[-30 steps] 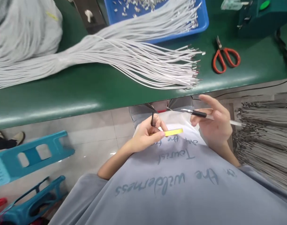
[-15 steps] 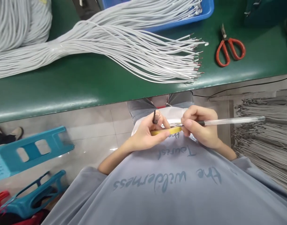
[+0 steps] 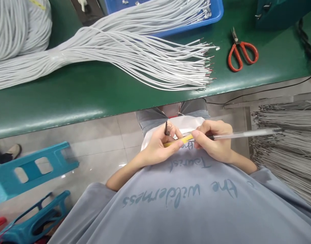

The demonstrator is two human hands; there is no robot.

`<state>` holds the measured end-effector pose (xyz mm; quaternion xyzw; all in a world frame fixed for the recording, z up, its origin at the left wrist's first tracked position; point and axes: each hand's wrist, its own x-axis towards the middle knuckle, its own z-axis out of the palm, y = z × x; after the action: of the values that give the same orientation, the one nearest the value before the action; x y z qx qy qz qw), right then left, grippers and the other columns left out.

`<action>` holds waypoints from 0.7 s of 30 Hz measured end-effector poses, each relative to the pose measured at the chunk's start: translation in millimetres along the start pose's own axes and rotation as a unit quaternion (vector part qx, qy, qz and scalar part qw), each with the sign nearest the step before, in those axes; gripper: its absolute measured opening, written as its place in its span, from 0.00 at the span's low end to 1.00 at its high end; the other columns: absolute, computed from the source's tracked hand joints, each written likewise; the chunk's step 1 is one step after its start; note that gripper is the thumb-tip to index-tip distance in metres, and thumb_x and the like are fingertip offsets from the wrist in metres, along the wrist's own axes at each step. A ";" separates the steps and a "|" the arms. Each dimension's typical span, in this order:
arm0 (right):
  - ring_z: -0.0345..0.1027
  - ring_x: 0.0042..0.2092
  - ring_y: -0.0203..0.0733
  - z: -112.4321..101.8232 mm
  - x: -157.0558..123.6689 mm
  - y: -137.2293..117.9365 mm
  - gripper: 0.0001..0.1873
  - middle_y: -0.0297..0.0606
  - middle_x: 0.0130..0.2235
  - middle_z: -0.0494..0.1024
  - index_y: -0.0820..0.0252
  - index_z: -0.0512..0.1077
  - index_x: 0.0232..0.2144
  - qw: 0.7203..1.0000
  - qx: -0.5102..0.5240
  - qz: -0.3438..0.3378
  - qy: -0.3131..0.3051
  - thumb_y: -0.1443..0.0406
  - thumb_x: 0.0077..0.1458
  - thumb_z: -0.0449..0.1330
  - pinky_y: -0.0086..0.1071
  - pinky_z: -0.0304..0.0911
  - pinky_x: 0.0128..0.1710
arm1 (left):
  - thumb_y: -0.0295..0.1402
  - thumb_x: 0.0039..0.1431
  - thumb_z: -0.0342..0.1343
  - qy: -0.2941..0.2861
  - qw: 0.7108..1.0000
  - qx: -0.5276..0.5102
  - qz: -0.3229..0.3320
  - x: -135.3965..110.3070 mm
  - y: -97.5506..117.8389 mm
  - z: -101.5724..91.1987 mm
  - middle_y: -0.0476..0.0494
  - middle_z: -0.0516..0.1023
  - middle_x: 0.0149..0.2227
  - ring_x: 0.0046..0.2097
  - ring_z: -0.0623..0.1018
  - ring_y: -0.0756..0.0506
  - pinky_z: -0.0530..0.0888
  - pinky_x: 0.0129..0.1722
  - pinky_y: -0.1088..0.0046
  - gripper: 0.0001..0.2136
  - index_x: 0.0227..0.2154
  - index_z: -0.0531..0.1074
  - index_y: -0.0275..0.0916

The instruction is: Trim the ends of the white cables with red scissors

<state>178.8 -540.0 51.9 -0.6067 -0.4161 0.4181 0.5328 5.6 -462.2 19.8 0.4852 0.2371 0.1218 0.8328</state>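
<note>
By the bench edge (image 3: pixel 94 112), the yellow strip (image 3: pixel 187 138), clamped in the left hand (image 3: pixel 161 144), has been met by the right hand (image 3: pixel 216 140), clamped on a pen (image 3: pixel 249 134), and seems steadied.

Lettering readable on one item: a pale grey fabric shirt (image 3: pixel 145 225), white towards the hem, on the wearer. Dull blue-grey print, brush-style script, upside down to the head view. Line nearest the chest reads "the wilderness" (image 3: pixel 176 201), lower case. A curved stroke (image 3: pixel 250 184) beside "the", in the folds towards the right sleeve, too partial to read. Next line, nearer the hem: "Tourist" (image 3: pixel 192 165), capital T. Third line, nearer the hem again: "the" (image 3: pixel 189 146) made out between the bare left hand (image 3: pixel 162 144) and the bare right hand (image 3: pixel 213 142); rest of that line hidden around the hands.
</note>
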 end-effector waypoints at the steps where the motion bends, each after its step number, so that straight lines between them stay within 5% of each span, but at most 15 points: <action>1: 0.60 0.15 0.29 0.1 -0.2 0.1 0.19 0.26 0.15 0.71 0.57 0.63 0.17 1.000 0.001 -0.001 0.001 0.66 0.56 0.63 0.25 0.56 0.15 | 0.35 0.61 0.59 0.001 1.000 0.000 0.002 0.4 -0.1 0.0 0.51 0.70 0.35 0.19 0.59 0.61 0.56 0.18 0.82 0.16 0.32 0.53 0.41; 21: 0.58 0.16 0.30 0.3 3.1 -1.4 0.21 0.27 0.15 0.68 0.57 0.62 0.16 1.000 -0.028 0.005 0.003 0.62 0.58 0.62 0.27 0.55 0.16 | 0.36 0.60 0.59 0.014 0.999 0.031 0.001 1.8 2.4 3.0 0.51 0.68 0.34 0.20 0.60 0.60 0.56 0.18 0.82 0.18 0.31 0.51 0.42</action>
<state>179.3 -536.9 53.1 -0.6248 -0.4229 0.4073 0.5146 8.7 -462.5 22.6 0.5091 0.2519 0.1218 0.8140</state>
